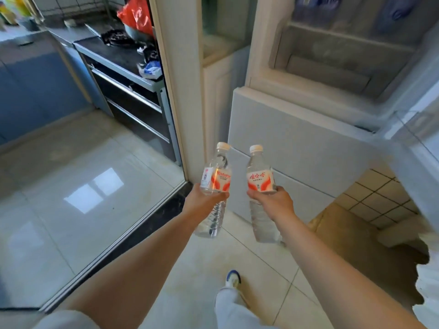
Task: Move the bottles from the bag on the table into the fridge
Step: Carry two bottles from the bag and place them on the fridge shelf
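My left hand [204,200] grips a clear water bottle [217,172] with a white cap and a red-and-white label, held upright around its middle. My right hand [273,200] grips a second, matching bottle [259,172] the same way. Both bottles are side by side at the centre of the view, in front of the white fridge [297,143]. The upper fridge door is open, showing frosted drawers [332,67] inside. The open door's [415,143] edge stands at the right. The bag and the table are out of view.
A white door frame [180,91] stands just left of the fridge. Beyond it lies a kitchen with a dark stove [123,55], blue cabinets [35,86] and a red bag [137,15]. A cardboard sheet [344,233] lies on the tiled floor at the right.
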